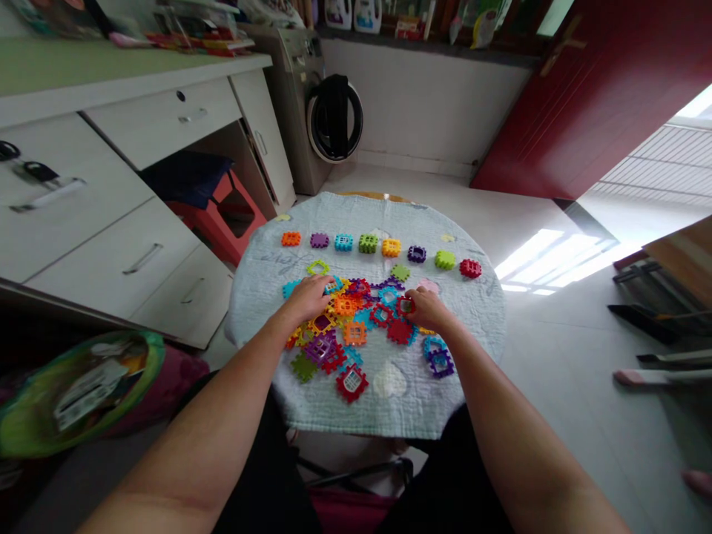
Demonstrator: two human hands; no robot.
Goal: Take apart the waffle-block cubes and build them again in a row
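Note:
A loose pile of notched plastic building tiles (pixel 345 305) in many colours lies on the cloth-covered round table (pixel 383 415). At the pile's left side my left hand (pixel 308 300) has its fingers closed at a light blue window tile (pixel 334 285). Across from it, my right hand (pixel 429 308) pinches a red window tile (pixel 406 305) at the pile's right edge. Beyond the pile, a row of small tile stacks runs from orange (pixel 291 239) to red (pixel 470 268). A red window tile (pixel 352 381) and a purple tile (pixel 441 363) lie nearer to me.
White drawers (pixel 142 256) and a red stool (pixel 233 211) stand to the left. A bin with a green liner (pixel 153 363) is beside my left leg. The washing machine (pixel 294 104) has its door open behind the table. A red door (pixel 589 96) stands at right.

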